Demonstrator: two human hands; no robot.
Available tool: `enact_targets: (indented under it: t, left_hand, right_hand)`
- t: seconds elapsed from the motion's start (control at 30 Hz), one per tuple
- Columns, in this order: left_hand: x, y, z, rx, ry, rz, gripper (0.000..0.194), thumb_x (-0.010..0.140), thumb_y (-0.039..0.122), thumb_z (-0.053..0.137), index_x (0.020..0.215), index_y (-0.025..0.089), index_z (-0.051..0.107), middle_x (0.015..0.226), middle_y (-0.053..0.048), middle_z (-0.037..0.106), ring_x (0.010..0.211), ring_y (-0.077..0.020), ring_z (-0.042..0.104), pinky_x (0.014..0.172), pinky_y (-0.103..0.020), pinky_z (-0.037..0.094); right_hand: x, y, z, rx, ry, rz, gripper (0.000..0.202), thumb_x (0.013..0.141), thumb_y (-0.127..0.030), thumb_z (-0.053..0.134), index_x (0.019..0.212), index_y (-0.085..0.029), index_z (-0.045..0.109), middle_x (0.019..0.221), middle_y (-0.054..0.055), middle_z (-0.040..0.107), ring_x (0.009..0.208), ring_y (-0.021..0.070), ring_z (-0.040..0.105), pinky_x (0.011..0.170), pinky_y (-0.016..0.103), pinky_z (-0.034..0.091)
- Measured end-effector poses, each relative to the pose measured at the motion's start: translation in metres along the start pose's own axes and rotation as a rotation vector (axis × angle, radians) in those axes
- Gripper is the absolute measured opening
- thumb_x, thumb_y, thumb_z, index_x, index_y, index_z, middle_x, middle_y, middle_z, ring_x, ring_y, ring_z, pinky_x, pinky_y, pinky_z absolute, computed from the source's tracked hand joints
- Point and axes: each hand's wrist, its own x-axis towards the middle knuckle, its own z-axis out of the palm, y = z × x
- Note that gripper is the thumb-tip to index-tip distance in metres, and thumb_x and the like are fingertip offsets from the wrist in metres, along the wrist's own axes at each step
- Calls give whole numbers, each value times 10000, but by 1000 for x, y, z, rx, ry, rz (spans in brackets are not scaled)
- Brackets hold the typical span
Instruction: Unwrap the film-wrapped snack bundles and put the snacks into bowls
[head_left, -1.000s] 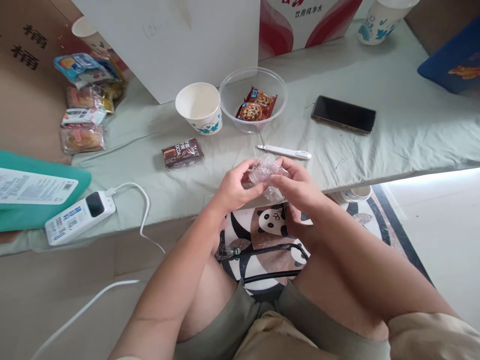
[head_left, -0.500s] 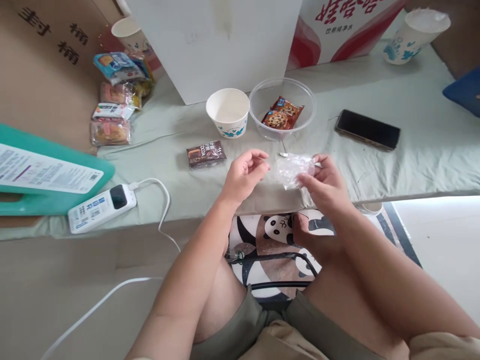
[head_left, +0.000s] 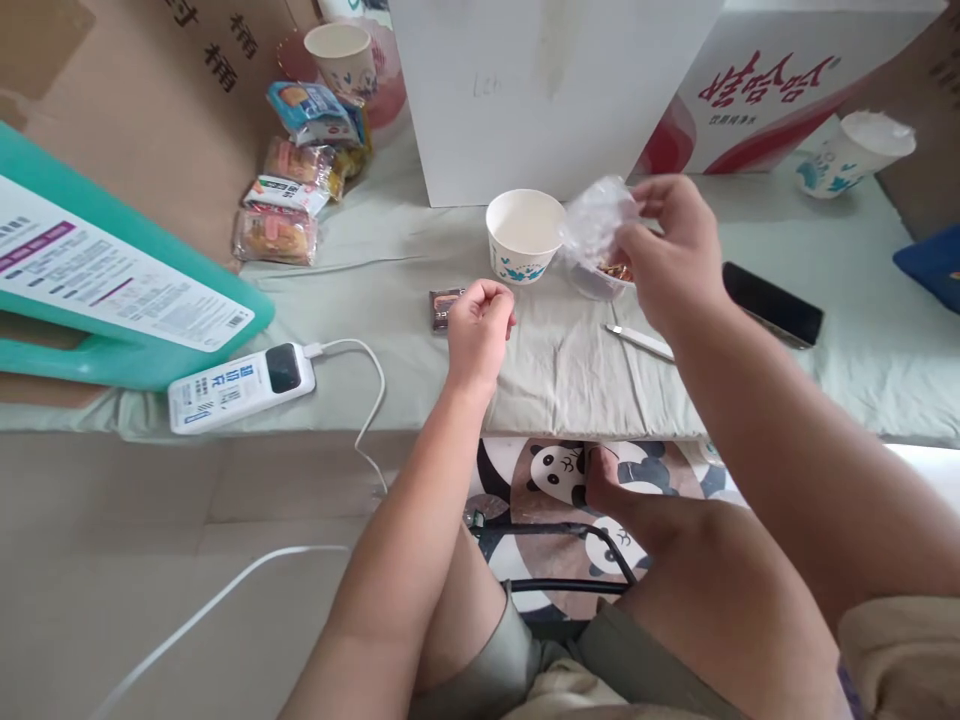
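My right hand [head_left: 671,245] pinches a crumpled clear plastic bag [head_left: 600,215] above the clear plastic bowl [head_left: 598,285]. The bag and hand cover most of the bowl; a bit of brown cookie packet [head_left: 616,271] shows inside. Left of the bag stands a white paper bowl [head_left: 525,222] with blue leaf print. My left hand [head_left: 481,325] has its fingers curled in, with nothing visible in them. It partly hides a dark brown cocoa snack packet [head_left: 441,310] on the cloth. A slim white tool with a metal tip [head_left: 641,342] lies below my right hand.
A phone [head_left: 776,305] lies on the right, partly behind my forearm. Wrapped snacks [head_left: 277,236], a green jug [head_left: 127,280] and a cabled power bank [head_left: 240,388] are on the left. Cartons [head_left: 555,110] and a paper cup [head_left: 855,155] stand at the back.
My right hand has lifted the plastic bag away from the table's front edge, up over the clear bowl. The slim white tool has come into view. My left hand's fingers have curled closed.
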Motion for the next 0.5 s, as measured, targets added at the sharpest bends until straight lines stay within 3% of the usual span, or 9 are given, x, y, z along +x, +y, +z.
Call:
enact_targets:
  t: [0.13, 0.27, 0.37, 0.5]
  left_hand:
    - [3, 4, -1, -19, 13, -6, 188, 805, 105, 593, 642, 196, 567, 527, 52, 481, 482, -70, 418, 467, -204, 310]
    - [5, 8, -5, -14, 52, 1, 192, 804, 110, 588, 637, 198, 553, 520, 52, 472, 474, -71, 398, 469, -208, 306]
    - [6, 10, -7, -33, 56, 8, 203, 818, 117, 577, 634, 197, 548, 520, 50, 470, 474, -71, 387, 470, -212, 299]
    - [8, 11, -6, -52, 59, 0, 220, 835, 99, 568, 636, 193, 550, 516, 52, 468, 470, -67, 378, 470, -217, 290]
  right_hand:
    - [49, -17, 37, -154, -115, 8, 350, 810, 68, 494, 1056, -180, 508, 994, -35, 532, 577, -6, 513, 609, 191, 467]
    - [67, -18, 54, -386, -241, -88, 348, 829, 33, 508, 1122, -146, 556, 964, -34, 574, 577, 19, 564, 608, 214, 455]
    - [74, -16, 61, -560, -279, -116, 283, 822, 46, 534, 1034, -115, 630, 838, -54, 592, 592, 15, 528, 669, 215, 443]
    - [86, -11, 73, -598, -300, -123, 195, 812, 49, 571, 918, -57, 696, 739, -64, 578, 739, 29, 543, 755, 200, 423]
